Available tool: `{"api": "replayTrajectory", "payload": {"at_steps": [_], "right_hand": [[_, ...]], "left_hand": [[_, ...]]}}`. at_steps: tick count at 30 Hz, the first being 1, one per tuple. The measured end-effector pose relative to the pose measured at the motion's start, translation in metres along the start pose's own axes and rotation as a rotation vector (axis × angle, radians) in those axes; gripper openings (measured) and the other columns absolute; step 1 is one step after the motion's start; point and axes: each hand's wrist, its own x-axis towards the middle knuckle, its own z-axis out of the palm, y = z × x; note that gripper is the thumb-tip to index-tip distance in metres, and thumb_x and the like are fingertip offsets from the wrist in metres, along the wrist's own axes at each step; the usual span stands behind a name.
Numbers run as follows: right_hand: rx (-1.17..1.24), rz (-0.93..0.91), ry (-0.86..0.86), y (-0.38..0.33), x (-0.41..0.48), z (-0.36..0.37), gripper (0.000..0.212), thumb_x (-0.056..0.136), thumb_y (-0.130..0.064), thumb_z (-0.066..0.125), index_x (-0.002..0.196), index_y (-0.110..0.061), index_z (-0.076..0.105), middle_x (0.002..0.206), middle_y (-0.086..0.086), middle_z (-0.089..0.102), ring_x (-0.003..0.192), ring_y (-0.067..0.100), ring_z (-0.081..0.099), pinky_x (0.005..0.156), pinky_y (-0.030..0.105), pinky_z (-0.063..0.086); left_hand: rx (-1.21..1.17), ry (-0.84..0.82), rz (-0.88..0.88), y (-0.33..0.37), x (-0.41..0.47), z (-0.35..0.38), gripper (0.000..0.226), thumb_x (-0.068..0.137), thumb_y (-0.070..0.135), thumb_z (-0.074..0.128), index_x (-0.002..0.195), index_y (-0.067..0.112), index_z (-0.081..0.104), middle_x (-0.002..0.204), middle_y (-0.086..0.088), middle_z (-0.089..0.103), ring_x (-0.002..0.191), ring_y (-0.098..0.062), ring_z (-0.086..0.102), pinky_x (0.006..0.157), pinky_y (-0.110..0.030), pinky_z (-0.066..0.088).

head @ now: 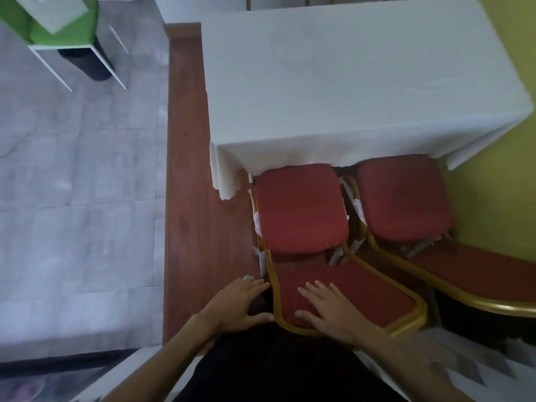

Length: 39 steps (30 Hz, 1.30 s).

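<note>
The red chair [301, 210] is partly hidden under the white tablecloth [348, 82]. The right hand [327, 311] is laid flat on its back and the left hand [240, 306] is held open beside its frame

Red dotted chair [301, 210], gold frame; white tablecloth [348, 82].

The only view came from a wide-angle camera worn on the person's head. It faced forward and tilted steeply down. It sat close above the left hand [243, 306] and the right hand [324, 310], which showed low in the middle of the frame, with the forearms entering from the bottom edge. The chair [301, 210] lay almost straight beneath the lens. The white-covered bench [348, 82] filled the upper right, farther off, and the grey floor [72, 184] spread away to the left.
</note>
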Motion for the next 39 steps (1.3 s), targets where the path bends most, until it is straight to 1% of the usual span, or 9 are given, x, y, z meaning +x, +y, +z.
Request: {"api": "replayTrajectory", "payload": {"at_steps": [7,16,21,24,27,29,32,35,39], "right_hand": [[-0.028,-0.009,-0.046,-0.026,0.024,0.004,0.096,0.081,-0.085,0.0,0.159,-0.031,0.015,0.166,-0.005,0.012,0.152,0.017,0.004,0.121,0.043,0.0],[0.041,0.047,0.097,-0.141,0.112,-0.06,0.103,0.073,-0.085,0.0,0.158,-0.03,0.019,0.163,-0.004,0.021,0.151,0.02,0.013,0.12,0.045,0.007],[-0.04,0.029,0.277,-0.211,0.202,-0.13,0.076,0.094,-0.073,0.017,0.151,-0.026,0.035,0.15,-0.003,0.044,0.138,0.023,0.038,0.111,0.053,0.028],[-0.062,0.032,0.399,-0.24,0.249,-0.19,0.067,0.091,-0.078,0.016,0.122,-0.031,0.053,0.12,-0.005,0.06,0.113,0.022,0.056,0.094,0.05,0.045],[-0.079,0.038,0.455,-0.264,0.28,-0.246,0.081,0.083,-0.087,0.011,0.103,-0.024,0.058,0.108,-0.003,0.065,0.104,0.022,0.062,0.088,0.045,0.048],[-0.09,0.079,0.449,-0.28,0.285,-0.278,0.078,0.087,-0.082,0.019,0.12,-0.022,0.058,0.124,0.0,0.064,0.115,0.024,0.059,0.096,0.046,0.044],[-0.115,0.154,0.454,-0.293,0.292,-0.319,0.076,0.095,-0.073,0.026,0.146,-0.019,0.043,0.148,0.001,0.05,0.134,0.027,0.045,0.108,0.049,0.034],[-0.095,0.212,0.467,-0.292,0.298,-0.353,0.083,0.093,-0.077,0.021,0.153,-0.021,0.032,0.156,0.001,0.039,0.141,0.027,0.037,0.112,0.052,0.03],[-0.053,0.312,0.488,-0.277,0.305,-0.392,0.086,0.091,-0.079,0.022,0.156,-0.023,0.026,0.158,0.002,0.035,0.143,0.028,0.034,0.113,0.053,0.027]], "left_hand": [[0.003,-0.008,-0.189,-0.017,-0.013,-0.006,0.099,0.079,0.091,0.017,0.157,0.031,0.01,0.164,0.005,0.011,0.15,-0.016,0.007,0.12,-0.039,0.003],[0.072,0.097,-0.228,-0.13,-0.037,-0.073,0.095,0.084,0.088,0.025,0.157,0.026,0.018,0.162,-0.001,0.021,0.149,-0.021,0.018,0.121,-0.045,0.015],[0.175,0.183,-0.222,-0.228,-0.053,-0.18,0.104,0.076,0.09,0.014,0.156,0.023,0.021,0.161,-0.002,0.024,0.148,-0.022,0.021,0.12,-0.047,0.018],[0.279,0.246,-0.226,-0.279,-0.057,-0.244,0.098,0.082,0.086,0.022,0.155,0.021,0.026,0.159,-0.004,0.031,0.144,-0.024,0.029,0.118,-0.046,0.024],[0.372,0.255,-0.211,-0.308,-0.058,-0.305,0.111,0.074,0.093,0.01,0.154,0.018,0.028,0.157,-0.006,0.034,0.142,-0.025,0.033,0.115,-0.048,0.029],[0.399,0.278,-0.203,-0.318,-0.054,-0.343,0.117,0.07,0.094,0.008,0.153,0.016,0.029,0.157,-0.007,0.035,0.142,-0.026,0.034,0.115,-0.048,0.03],[0.444,0.3,-0.175,-0.324,-0.041,-0.394,0.112,0.072,0.092,0.015,0.152,0.016,0.03,0.156,-0.006,0.036,0.142,-0.026,0.035,0.113,-0.049,0.032],[0.477,0.307,-0.124,-0.319,-0.019,-0.434,0.095,0.082,0.084,0.033,0.149,0.017,0.036,0.151,-0.008,0.044,0.136,-0.028,0.043,0.11,-0.049,0.037],[0.514,0.31,-0.038,-0.306,0.016,-0.485,0.079,0.091,0.072,0.041,0.149,0.018,0.036,0.148,-0.008,0.047,0.133,-0.031,0.047,0.108,-0.047,0.04]]}}
